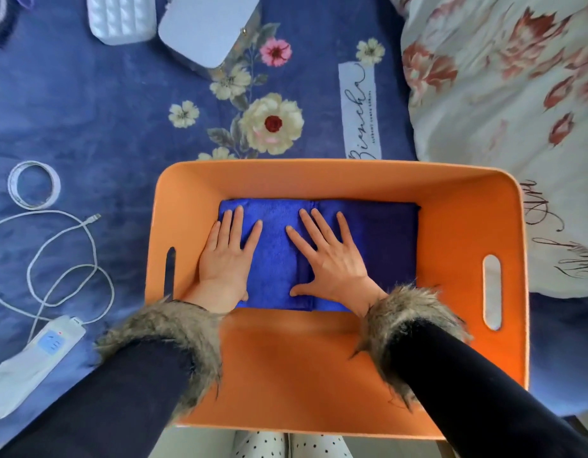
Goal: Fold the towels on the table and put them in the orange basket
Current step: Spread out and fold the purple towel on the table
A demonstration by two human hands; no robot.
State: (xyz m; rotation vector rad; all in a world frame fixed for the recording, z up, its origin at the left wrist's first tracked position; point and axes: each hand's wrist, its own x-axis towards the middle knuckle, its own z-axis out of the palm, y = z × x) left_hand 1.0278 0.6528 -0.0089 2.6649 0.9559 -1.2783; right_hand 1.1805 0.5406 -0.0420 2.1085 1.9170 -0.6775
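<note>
both fur-cuffed dark sleeves (173, 328) reach in over the near rim of the orange basket (464, 193), which sits on a blue flowered cloth (104, 104) near its right edge. inside the basket, folded blue towels (276, 259) lie flat on the floor against the far wall, a darker folded one (382, 239) just beside them on the right, touching. left hand (225, 259) rests palm down on the left part of the towels, fingers straight and slightly spread, gripping nothing. right hand (332, 259) lies flat on the middle, across the seam between the folds, fingers straight and fanned, thumb out toward the near edge. on the cloth's left side lie a white cable (64, 259), a roll of tape (33, 185) and a white handheld device (51, 342); at the far edge sit a pale blue case (206, 28) and a white quilted bag (121, 18). a floral pillow (504, 77) fills the far right corner
</note>
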